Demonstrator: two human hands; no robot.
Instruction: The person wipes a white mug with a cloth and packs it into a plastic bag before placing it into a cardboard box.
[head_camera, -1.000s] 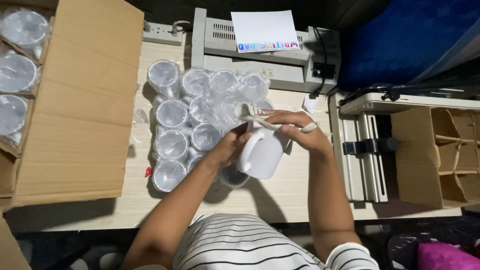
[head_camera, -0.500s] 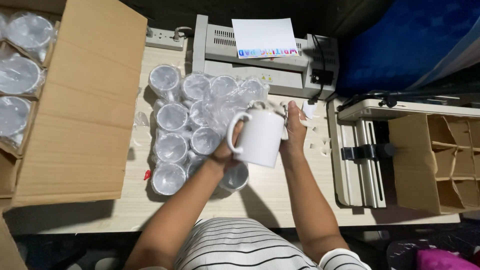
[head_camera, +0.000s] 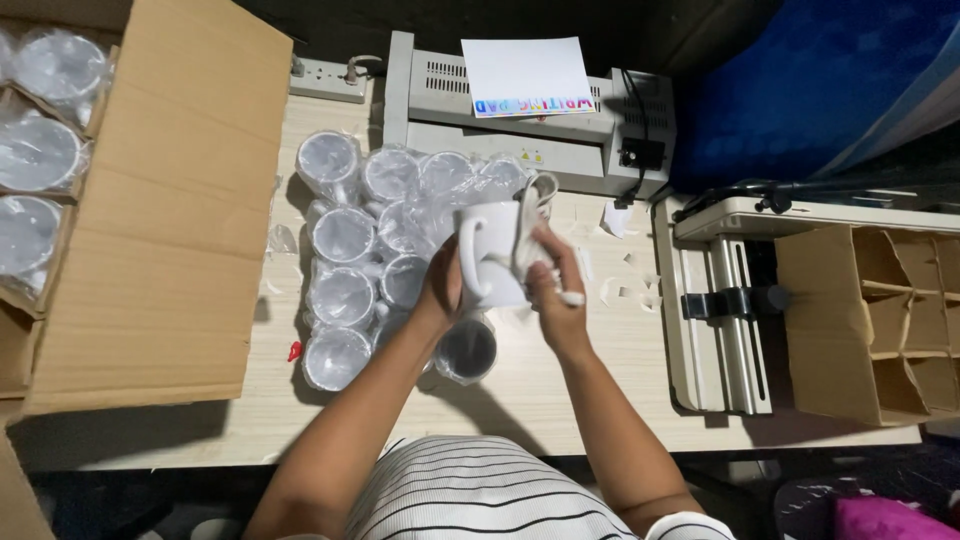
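Holding a white mug (head_camera: 492, 262) upright, left hand (head_camera: 443, 290) grips its handle side to steady it; right hand (head_camera: 553, 290) pinches thin wrap (head_camera: 527, 225) against its wall.

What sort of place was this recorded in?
Probably a small mug-printing or packing workshop. A batch of plastic-wrapped white mugs stands on the wooden table, a laminator-like machine sits behind them, and a divided cardboard box waits to the right.
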